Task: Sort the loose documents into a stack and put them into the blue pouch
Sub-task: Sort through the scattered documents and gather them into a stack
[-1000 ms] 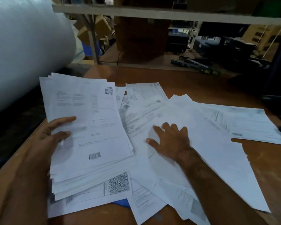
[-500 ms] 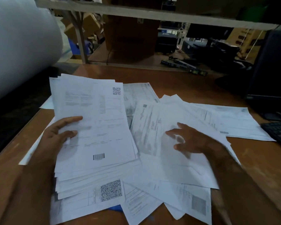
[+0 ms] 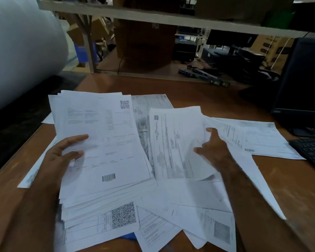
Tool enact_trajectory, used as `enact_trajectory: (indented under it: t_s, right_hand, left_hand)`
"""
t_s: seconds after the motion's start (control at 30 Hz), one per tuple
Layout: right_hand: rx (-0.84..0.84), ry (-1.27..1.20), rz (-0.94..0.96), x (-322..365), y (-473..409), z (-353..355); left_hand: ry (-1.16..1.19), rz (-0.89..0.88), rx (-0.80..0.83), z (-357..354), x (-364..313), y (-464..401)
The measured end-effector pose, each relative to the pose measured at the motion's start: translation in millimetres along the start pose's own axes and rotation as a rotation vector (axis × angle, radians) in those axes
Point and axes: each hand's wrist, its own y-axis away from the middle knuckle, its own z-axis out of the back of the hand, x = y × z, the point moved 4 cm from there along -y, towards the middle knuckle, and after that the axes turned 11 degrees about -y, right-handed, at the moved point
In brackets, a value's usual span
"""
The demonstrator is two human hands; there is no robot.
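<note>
Left hand [image 3: 65,153]: grips the stack [image 3: 102,146] at its left edge, thumb on the top page, fingers hidden beneath; held tilted up off the desk, likely so each new page can slide straight on top.
Stack: over the left half of the desk [image 3: 198,91], lower edge resting on loose pages near the front edge; edges fanned, not yet squared.
Right hand [image 3: 215,148]: pinches a single sheet [image 3: 175,142] at its right edge, thumb on the printed face, fingers behind; sheet lifted and curling just beside the stack, apparently on its way across to join it.
Loose papers [image 3: 258,137]: spread flat and overlapping from the middle of the desk to the right edge and along the front edge, some poking past the front edge; plenty left to collect.
Blue pouch [image 3: 128,236]: only a small blue sliver visible at the front edge, buried under papers below the stack; probably needs uncovering before filling.
Keyboard [image 3: 311,151]: at the right edge, touching or just beside the farthest papers; cannot tell which.
Monitor [image 3: 304,79]: at the far right corner, behind the keyboard.
Progress: gathering well along, squaring and pouching not yet begun, by the look of it.
Risk: thick, unevenly fanned stack held on one side only; pages could slip out of the bottom.
</note>
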Motion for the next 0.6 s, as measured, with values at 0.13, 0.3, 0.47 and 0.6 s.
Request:
enact_trajectory:
  t_s: [0.13,0.3,0.47,0.6]
  right_hand:
    - [0.013,-0.001,-0.033,-1.9,2.7,8.5]
    - [0.114,0.387,-0.084,11.2,2.1,-7.8]
    - [0.159,0.335,-0.078,22.1,-2.5,-14.0]
    - [0.02,0.065,-0.023,14.7,-9.0,2.5]
  left_hand:
    - [-0.003,-0.006,0.011,-1.5,-1.1,-1.0]
    - [0.023,0.022,0.009,-0.3,4.8,-0.7]
    - [0.024,0.006,0.019,-1.4,1.8,2.3]
    - [0.013,-0.012,0.046,-4.9,-1.9,0.5]
